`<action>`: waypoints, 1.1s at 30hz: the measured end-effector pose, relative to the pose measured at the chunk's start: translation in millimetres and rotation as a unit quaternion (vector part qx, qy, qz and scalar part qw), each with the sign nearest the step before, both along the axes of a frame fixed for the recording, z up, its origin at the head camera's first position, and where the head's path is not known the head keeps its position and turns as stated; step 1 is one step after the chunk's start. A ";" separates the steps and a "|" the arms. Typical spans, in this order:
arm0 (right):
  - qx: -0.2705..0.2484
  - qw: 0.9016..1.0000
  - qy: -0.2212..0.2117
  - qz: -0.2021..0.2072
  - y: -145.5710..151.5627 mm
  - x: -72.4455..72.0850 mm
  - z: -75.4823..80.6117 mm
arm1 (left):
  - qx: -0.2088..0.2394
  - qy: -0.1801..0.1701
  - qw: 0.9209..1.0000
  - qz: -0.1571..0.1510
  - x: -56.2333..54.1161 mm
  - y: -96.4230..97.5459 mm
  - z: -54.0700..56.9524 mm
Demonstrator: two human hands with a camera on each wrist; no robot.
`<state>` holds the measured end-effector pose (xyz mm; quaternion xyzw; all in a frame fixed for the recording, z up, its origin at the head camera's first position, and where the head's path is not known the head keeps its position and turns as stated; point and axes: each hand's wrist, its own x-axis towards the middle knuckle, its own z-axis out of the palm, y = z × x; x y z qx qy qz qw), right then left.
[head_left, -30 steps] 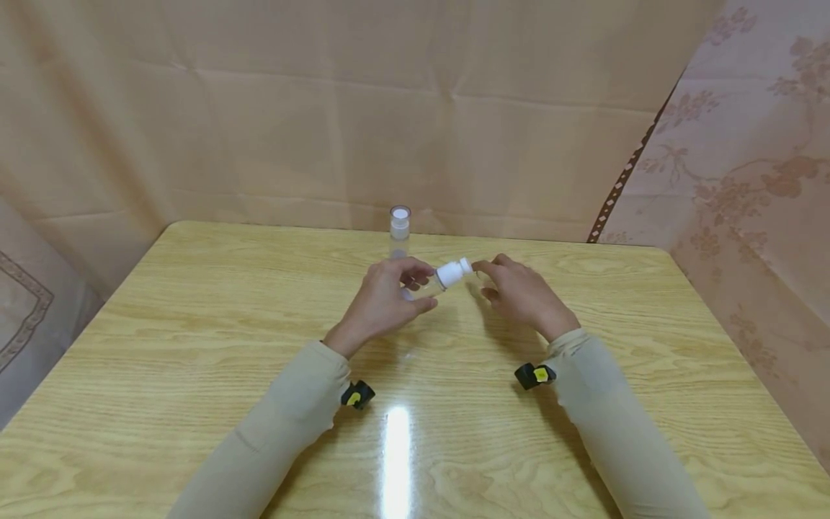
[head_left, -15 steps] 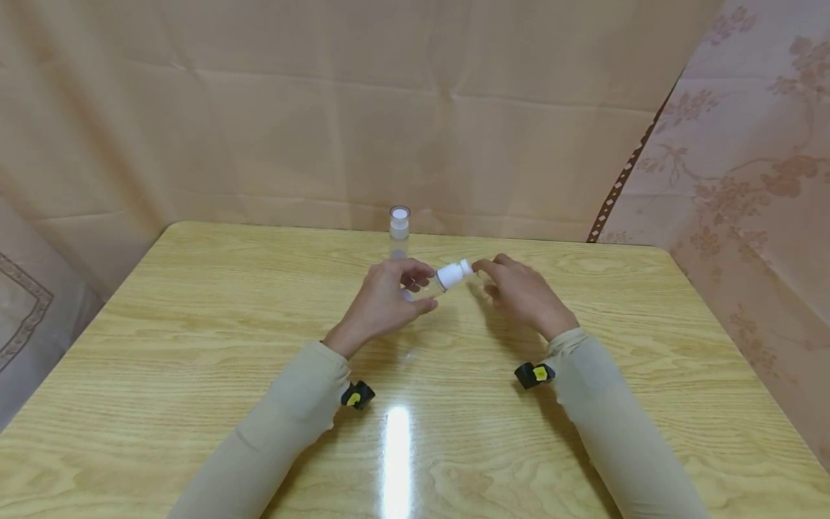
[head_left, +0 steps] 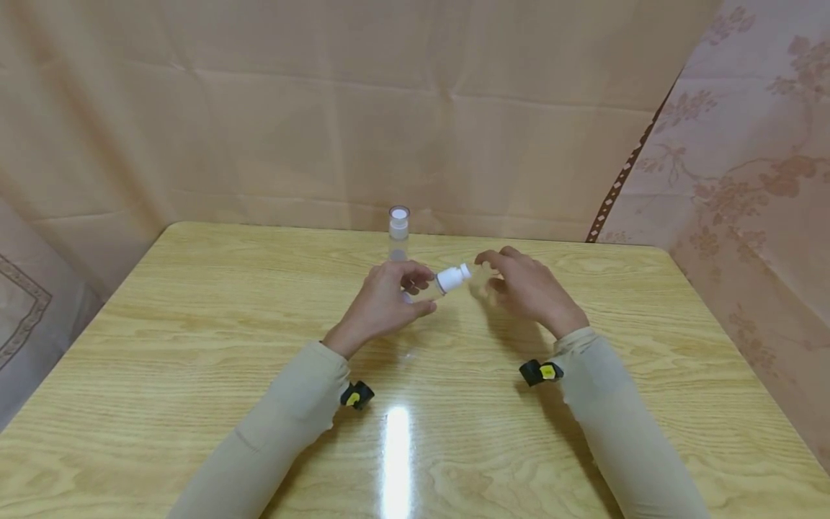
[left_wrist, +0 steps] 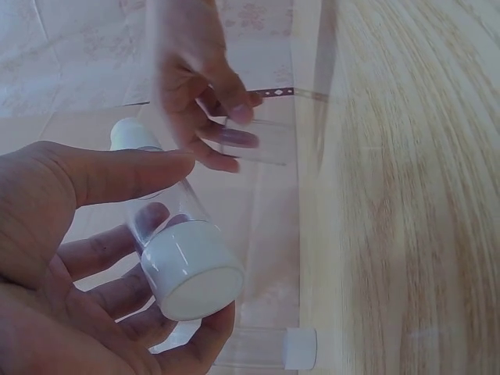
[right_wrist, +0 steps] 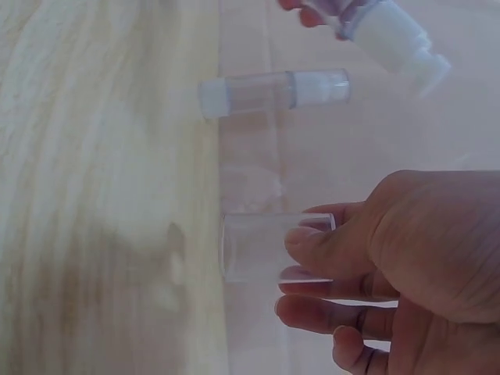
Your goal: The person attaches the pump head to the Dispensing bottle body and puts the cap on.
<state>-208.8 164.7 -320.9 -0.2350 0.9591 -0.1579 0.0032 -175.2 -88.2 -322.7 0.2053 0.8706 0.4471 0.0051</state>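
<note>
My left hand (head_left: 382, 304) grips a small clear pump bottle (head_left: 449, 280) around its body, tilted so its white pump top points up and to the right. In the left wrist view its white base (left_wrist: 200, 289) faces the camera. My right hand (head_left: 533, 290) is just right of the pump top, apart from it. Between thumb and fingers it pinches a clear cylindrical cap (right_wrist: 258, 248), which is faint in the head view. Behind my left hand a second clear bottle (head_left: 398, 232) stands upright on the table, its white top under a clear cap.
The wood-grain table (head_left: 259, 288) carries a bright light reflection near its front. A beige curtain (head_left: 311, 130) hangs along the back edge, and a pink floral cloth (head_left: 759, 158) on the right. Each wrist bears a small black camera (head_left: 541, 372).
My right hand has shifted slightly right and up, away from the pump top, with the clear cap. The left hand and its bottle stay nearly still.
</note>
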 end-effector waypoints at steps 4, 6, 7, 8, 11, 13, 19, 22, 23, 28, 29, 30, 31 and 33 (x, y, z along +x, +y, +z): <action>-0.018 1.000 0.003 0.002 1.5 2.2 9.3 | 0.000 -0.001 1.000 -0.004 -0.1 -0.6 -0.1; -0.033 0.999 0.003 0.004 2.9 2.6 13.2 | -0.001 -0.002 1.000 -0.006 0.2 -0.7 -0.4; -0.040 0.999 0.003 0.006 3.6 2.6 14.7 | 0.000 -0.003 1.000 -0.006 0.3 -0.7 -0.5; -0.049 0.999 0.003 0.008 4.2 2.5 16.0 | 0.000 -0.004 1.000 -0.007 0.4 -0.7 -0.7; -0.073 0.997 0.005 0.019 5.7 1.6 18.2 | 0.001 -0.004 1.000 -0.007 0.3 -1.1 -1.4; -0.087 0.996 0.008 0.028 5.7 1.6 19.5 | 0.003 -0.006 1.000 -0.007 -0.4 -1.1 -2.0; -0.128 0.991 -0.002 0.033 5.7 2.8 24.6 | 0.004 -0.009 1.000 -0.006 -1.4 -1.7 -3.3; -0.149 0.988 -0.003 0.035 6.6 4.2 27.7 | 0.004 -0.008 1.000 -0.002 -1.5 -2.0 -3.8; -0.155 0.987 -0.003 0.036 7.2 4.5 28.5 | 0.004 -0.008 1.000 -0.001 -1.7 -1.9 -4.0; -0.188 0.981 -0.002 0.039 9.0 5.5 31.5 | 0.006 -0.010 1.000 0.009 -2.7 -1.3 -3.9; -0.195 0.980 -0.003 0.040 9.3 5.8 32.1 | 0.006 -0.010 1.000 0.010 -2.6 -1.3 -3.9; -0.200 0.979 -0.003 0.040 9.5 6.0 32.6 | 0.006 -0.009 1.000 0.011 -2.5 -1.4 -3.8; -0.205 0.978 -0.004 0.040 9.7 6.2 33.1 | 0.007 -0.010 1.000 0.013 -2.6 -1.4 -3.9; -0.215 0.976 -0.005 0.044 9.8 7.2 34.5 | 0.007 -0.009 1.000 0.015 -2.2 -1.7 -3.8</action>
